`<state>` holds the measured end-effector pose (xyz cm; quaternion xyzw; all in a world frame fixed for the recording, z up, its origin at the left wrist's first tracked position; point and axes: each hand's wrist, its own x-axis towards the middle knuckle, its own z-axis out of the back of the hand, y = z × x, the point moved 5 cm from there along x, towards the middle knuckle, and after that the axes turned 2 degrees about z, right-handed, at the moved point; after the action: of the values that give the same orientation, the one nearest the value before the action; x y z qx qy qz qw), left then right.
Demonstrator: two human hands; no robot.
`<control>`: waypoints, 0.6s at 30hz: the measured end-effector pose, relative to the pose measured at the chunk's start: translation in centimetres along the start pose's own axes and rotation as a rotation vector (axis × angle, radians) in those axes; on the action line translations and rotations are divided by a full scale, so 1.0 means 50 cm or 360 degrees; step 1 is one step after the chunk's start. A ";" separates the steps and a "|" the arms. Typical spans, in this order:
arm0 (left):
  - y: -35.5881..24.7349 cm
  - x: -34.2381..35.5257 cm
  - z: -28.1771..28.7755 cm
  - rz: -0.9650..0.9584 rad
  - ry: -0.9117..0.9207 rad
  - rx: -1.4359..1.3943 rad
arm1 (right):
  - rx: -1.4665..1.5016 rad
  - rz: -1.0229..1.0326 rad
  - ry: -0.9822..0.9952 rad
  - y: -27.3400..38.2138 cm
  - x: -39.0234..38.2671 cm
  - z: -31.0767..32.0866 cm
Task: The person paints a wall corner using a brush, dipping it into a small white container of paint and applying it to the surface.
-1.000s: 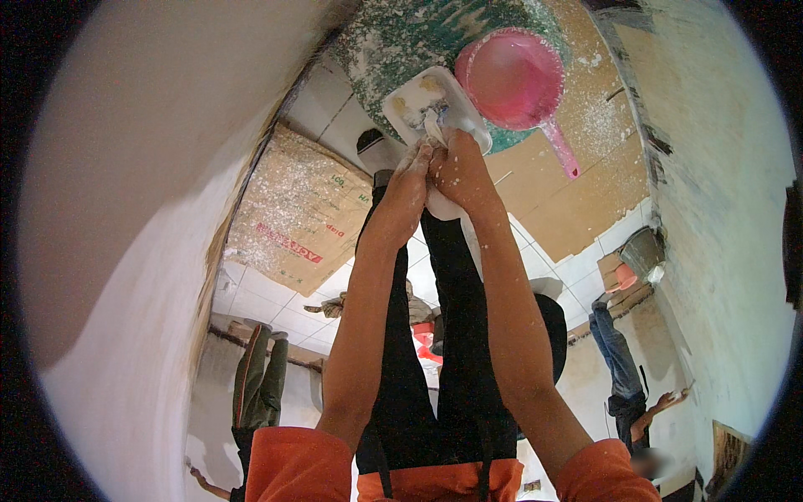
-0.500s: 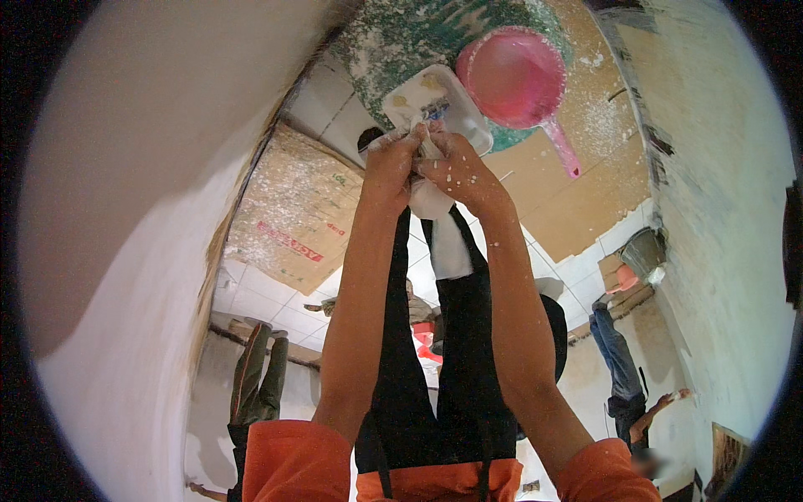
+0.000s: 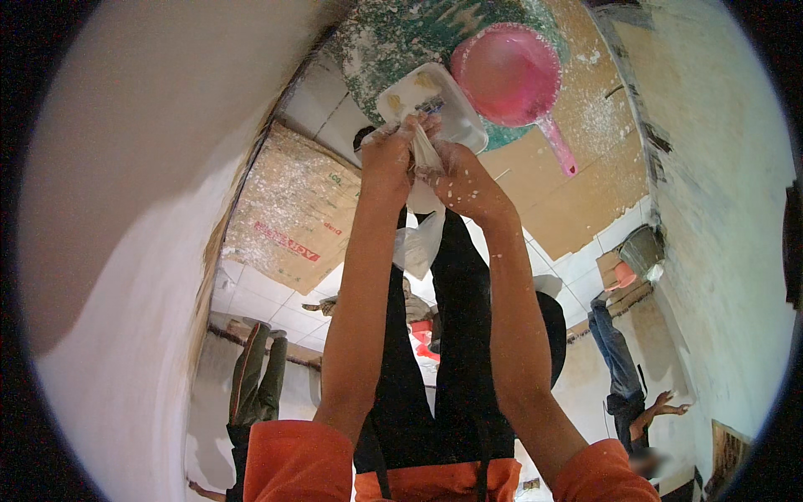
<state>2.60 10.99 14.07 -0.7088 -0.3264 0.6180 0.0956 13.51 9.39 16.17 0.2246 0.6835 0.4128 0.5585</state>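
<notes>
Your left hand (image 3: 386, 157) and right hand (image 3: 462, 180) both pinch a white rag (image 3: 425, 155) over the tray (image 3: 435, 105) beside the pink scoop (image 3: 506, 74). The rag looks limp, light, probably wet; grip its bunched top

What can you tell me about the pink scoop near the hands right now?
The pink scoop is a round, deep plastic dipper with a long straight handle that runs away from the bowl toward the cardboard sheets on the floor. Its open side faces the camera, and the inside is dusted with white powder. It rests over the green, plaster-spattered tub, beside the white tray. Neither the left hand nor the right hand touches it.
</notes>
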 end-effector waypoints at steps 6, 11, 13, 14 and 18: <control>0.013 0.010 -0.011 0.0263 0.0078 -0.0373 | -0.0225 0.0038 -0.0195 -0.001 0.013 -0.011; -0.009 -0.007 -0.023 0.0340 -0.0015 -0.0195 | -0.0757 0.0007 -0.0310 0.000 0.023 -0.012; -0.005 -0.010 -0.015 0.0392 -0.0056 -0.0137 | -0.0753 -0.0001 -0.0322 -0.010 0.027 -0.016; 0.015 -0.008 -0.006 0.0500 0.0049 -0.0090 | -0.0754 -0.0013 -0.0333 -0.015 0.028 -0.018; 0.029 -0.009 0.006 0.0186 0.0325 0.0442 | -0.1048 -0.0051 -0.0147 -0.020 0.025 -0.026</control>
<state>2.80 9.51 13.60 -0.7656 -0.1847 0.5865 0.1891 12.09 9.40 14.69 0.0398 0.4909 0.5921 0.6379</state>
